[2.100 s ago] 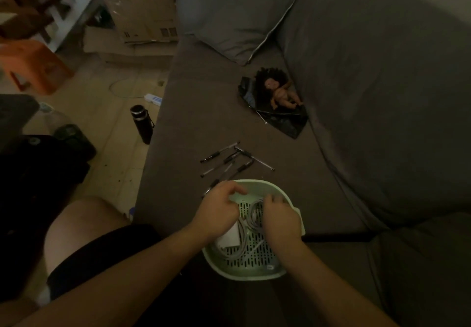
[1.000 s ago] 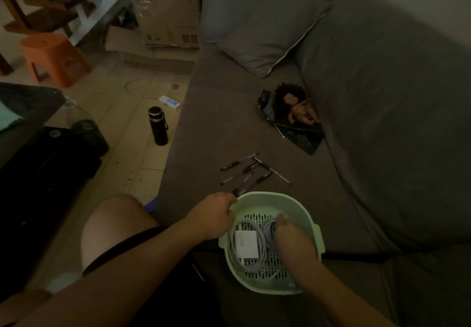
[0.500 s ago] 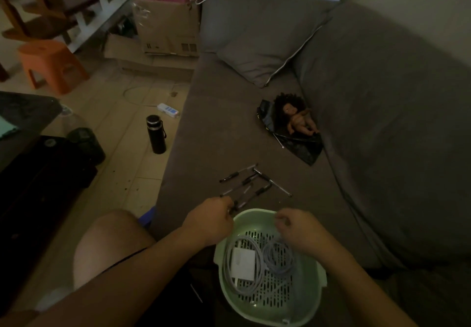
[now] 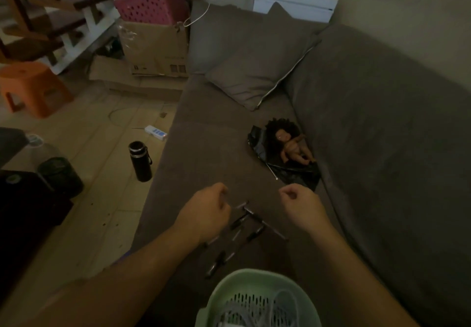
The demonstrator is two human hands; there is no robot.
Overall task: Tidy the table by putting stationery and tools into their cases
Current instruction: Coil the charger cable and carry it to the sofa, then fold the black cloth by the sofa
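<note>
On the sofa seat (image 4: 204, 153), about midway between its front edge and the back cushion, lie the small tools (image 4: 251, 232): thin rods with dark handles and pale metal shafts, several of them, crossing each other in a loose heap. I cannot say from this dim view if they are screwdrivers or pens. They lie flat and scattered, so I judge each must be picked singly or swept together.

Both hands hover over this heap, probably to collect it. The left hand (image 4: 204, 212) is above the heap's side nearer the front edge, fingers curled under the palm. A pale thin tip shows just beside its fingertips, but whether it grips that tool I cannot tell. The right hand (image 4: 302, 204) is nearer the back cushion, apart from the tools, its fingers curled with the thumb against them, and nothing visible inside.

A green basket (image 4: 254, 274) stands at the near end of the seat, close to the person, with grey cables (image 4: 283, 303) in it. It is near the heap, perhaps to receive the tools. No proper case is visible.

A doll (image 4: 293, 145) lies on a black bag (image 4: 303, 176) by the back cushion.
</note>
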